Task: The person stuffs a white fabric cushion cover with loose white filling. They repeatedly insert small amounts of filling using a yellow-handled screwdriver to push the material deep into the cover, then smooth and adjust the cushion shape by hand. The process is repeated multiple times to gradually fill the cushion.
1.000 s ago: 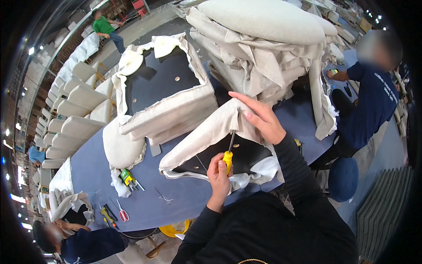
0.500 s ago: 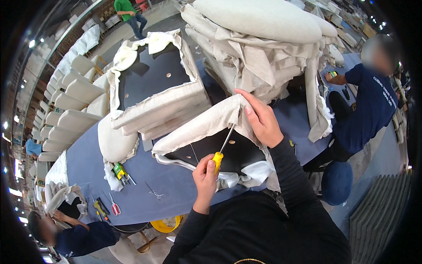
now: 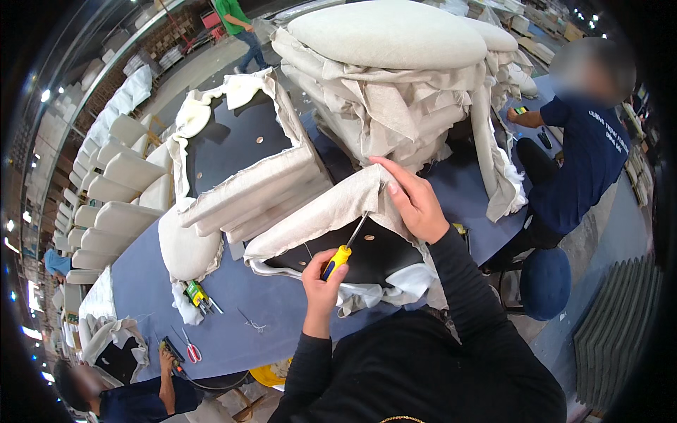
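My left hand (image 3: 322, 282) is closed round the yellow-and-blue handle of a screwdriver (image 3: 340, 260). Its thin metal shaft points up and away, and the tip meets the folded fabric edge inside the corner of a seat panel (image 3: 296, 218). This panel has beige cloth round a black underside with small holes, and white padding (image 3: 411, 282) shows at its near edge. Gripping that same corner from the right is my right hand (image 3: 416, 208), its thumb on the cloth fold and its index finger stretched along the outer side. Its other fingers are partly hidden.
Another upturned beige seat (image 3: 268, 187) stands behind, beside a tall pile of cushions (image 3: 388, 35). On the blue table (image 3: 233, 345) lie red-handled scissors (image 3: 192, 350) and a green-yellow box (image 3: 197, 295). Co-workers sit at right (image 3: 589, 148) and lower left (image 3: 141, 398); a blue stool (image 3: 545, 285) stands at right.
My left hand has shifted slightly left and turned, showing the handle's blue part. The lower-left co-worker now reaches to a tool on the table. The person in green has moved right.
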`<control>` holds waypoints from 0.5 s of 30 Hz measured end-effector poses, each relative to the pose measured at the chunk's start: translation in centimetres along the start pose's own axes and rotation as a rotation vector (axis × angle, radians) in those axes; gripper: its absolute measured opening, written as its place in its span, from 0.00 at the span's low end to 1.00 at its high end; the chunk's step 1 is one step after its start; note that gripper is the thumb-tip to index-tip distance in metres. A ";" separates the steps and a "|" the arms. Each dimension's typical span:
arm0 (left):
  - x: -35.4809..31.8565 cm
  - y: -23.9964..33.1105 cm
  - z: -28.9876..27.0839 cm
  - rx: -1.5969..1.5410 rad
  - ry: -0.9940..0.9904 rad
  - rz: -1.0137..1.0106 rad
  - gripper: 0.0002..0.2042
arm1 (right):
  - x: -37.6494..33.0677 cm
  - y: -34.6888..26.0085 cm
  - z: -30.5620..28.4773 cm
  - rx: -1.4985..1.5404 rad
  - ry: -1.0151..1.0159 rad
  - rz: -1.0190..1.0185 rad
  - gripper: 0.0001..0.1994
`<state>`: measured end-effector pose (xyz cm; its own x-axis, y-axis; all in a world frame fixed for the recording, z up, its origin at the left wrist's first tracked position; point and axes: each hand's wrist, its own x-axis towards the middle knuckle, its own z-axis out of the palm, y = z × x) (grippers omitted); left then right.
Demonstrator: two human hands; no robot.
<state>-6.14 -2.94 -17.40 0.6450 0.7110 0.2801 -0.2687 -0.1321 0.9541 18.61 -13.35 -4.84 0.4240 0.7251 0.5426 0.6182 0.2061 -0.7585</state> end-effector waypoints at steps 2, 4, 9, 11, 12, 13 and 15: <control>-0.3 -0.5 -0.4 -0.245 -0.081 -0.164 0.18 | 0.0 -0.3 -0.1 0.002 -0.024 0.039 0.24; -0.4 -0.1 -0.1 -0.224 -0.085 -0.199 0.19 | 0.0 -0.5 -0.1 -0.010 -0.026 0.042 0.24; -0.5 -1.1 0.8 0.081 0.036 0.044 0.16 | 0.1 -0.7 0.7 -0.011 -0.011 0.005 0.24; -0.6 -1.3 -0.7 -0.426 -0.148 -0.263 0.17 | 0.2 -0.9 0.8 -0.017 -0.013 -0.001 0.24; -0.5 -0.9 -1.2 -0.680 -0.242 -0.412 0.18 | 0.3 -1.0 0.8 -0.024 -0.019 0.001 0.24; -0.7 -0.6 -0.8 -0.478 -0.173 -0.321 0.19 | 0.3 -1.1 0.9 -0.032 -0.024 0.003 0.24; -1.4 0.1 0.9 -0.077 -0.031 -0.131 0.23 | 0.3 -1.4 1.0 -0.056 -0.024 -0.003 0.24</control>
<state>-6.46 -4.56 -17.59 0.6998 0.6967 0.1579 -0.2337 0.0144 0.9722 17.21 -12.80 -3.96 0.4066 0.7400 0.5358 0.6559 0.1718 -0.7351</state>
